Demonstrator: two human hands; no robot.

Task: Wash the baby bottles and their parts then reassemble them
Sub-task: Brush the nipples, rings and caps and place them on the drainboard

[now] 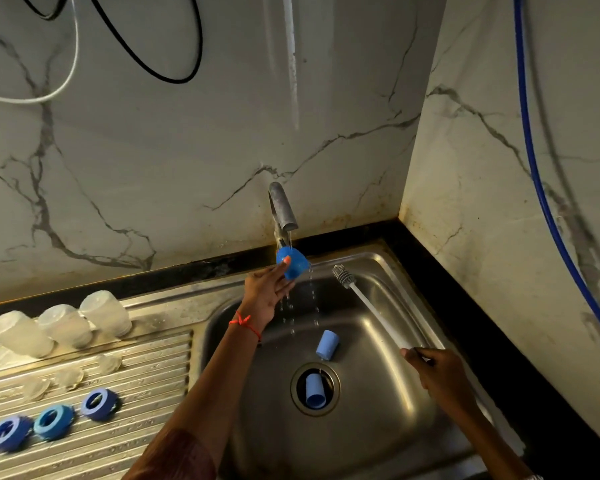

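My left hand (266,289) holds a blue bottle cap (293,262) under the running tap (282,209), and water drips off it into the steel sink (378,265). My right hand (433,370) grips the white handle of a bottle brush (368,301); its grey bristle head points toward the tap. Two more blue caps lie in the basin, one (327,344) on the floor and one (315,391) over the drain. On the drainboard stand three clear bottles (65,325) upside down, three clear nipples (70,377) and three blue collar rings (54,420).
The ribbed steel drainboard (125,441) lies left of the basin. A black counter edge (465,306) runs behind and to the right. Marble walls close the corner. Black and white cables (174,77) hang at upper left, and a blue hose (534,168) hangs at right.
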